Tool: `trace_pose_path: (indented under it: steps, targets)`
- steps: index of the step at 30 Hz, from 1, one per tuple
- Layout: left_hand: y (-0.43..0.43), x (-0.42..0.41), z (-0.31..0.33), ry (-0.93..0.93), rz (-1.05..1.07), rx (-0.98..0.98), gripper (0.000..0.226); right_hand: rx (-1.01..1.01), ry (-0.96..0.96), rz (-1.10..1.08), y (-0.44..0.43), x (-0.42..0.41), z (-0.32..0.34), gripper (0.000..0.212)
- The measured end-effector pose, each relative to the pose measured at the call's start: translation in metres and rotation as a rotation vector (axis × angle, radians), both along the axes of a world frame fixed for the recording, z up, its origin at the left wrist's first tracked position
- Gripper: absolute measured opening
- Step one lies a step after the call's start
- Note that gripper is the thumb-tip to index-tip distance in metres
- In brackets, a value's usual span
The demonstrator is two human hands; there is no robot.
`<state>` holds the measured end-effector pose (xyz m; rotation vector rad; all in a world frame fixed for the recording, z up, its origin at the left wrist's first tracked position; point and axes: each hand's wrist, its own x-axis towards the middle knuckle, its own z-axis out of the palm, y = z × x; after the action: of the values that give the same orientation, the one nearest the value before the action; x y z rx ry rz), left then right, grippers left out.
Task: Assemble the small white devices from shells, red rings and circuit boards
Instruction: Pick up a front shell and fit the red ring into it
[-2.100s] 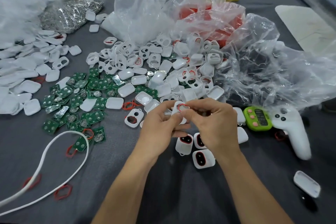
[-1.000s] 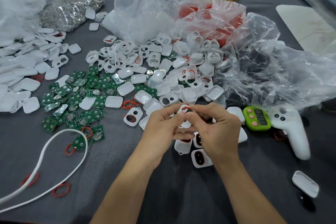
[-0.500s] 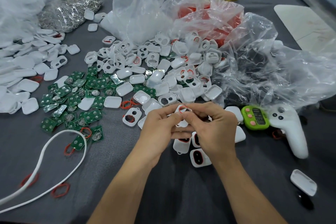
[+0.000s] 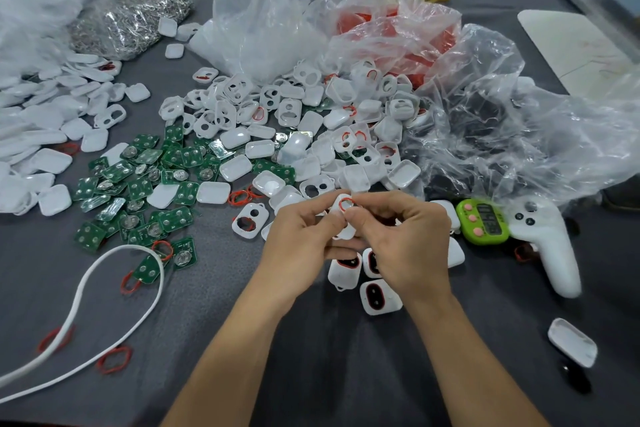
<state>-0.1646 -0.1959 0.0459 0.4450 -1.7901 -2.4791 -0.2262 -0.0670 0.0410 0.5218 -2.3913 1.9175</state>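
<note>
A dark grey counter fills the view, crowded at the back with crumpled clear plastic bags. In front of them lies a heap of white shells, and to its left a scatter of green circuit boards. Just above the counter's middle, the left hand and right hand meet. The left grip is clamped on a small shell, and the right grip pinches a red ring at the shell's upper opening. Pressed unevenly, the thin ring could spring free or seat crookedly, then vanish among loose parts. Fingers hide most of the small shell, so whether the ring is seated cannot be told. The bags' contents are blurred.
</note>
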Motion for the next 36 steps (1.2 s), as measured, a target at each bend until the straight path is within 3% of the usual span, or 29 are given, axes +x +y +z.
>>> trace_pose_path:
  steps: [8, 16, 23, 29, 32, 36]
  targets:
    - [-0.005, 0.004, -0.004, 0.022, -0.016, -0.052, 0.032, -0.003, -0.164, 0.080, 0.007, -0.007, 0.011, 0.019]
    - [0.001, 0.006, -0.009, 0.034, 0.039, -0.027, 0.029, -0.107, -0.172, 0.157, 0.011, -0.003, 0.011, 0.013]
    - [0.005, 0.004, -0.014, 0.041, 0.070, 0.011, 0.032, -0.312, -0.459, 0.211, 0.012, 0.002, 0.003, 0.018]
    - [0.007, 0.010, -0.015, 0.095, 0.025, 0.060, 0.026, -0.326, -0.348, 0.156, 0.009, 0.002, 0.013, 0.015]
    - [0.005, 0.012, -0.016, 0.082, 0.036, -0.028, 0.028, -0.260, -0.341, 0.120, 0.006, 0.006, 0.009, 0.022]
    - [0.003, 0.014, -0.014, 0.052, 0.019, -0.026, 0.026, -0.322, -0.527, 0.157, 0.008, 0.004, 0.006, 0.012]
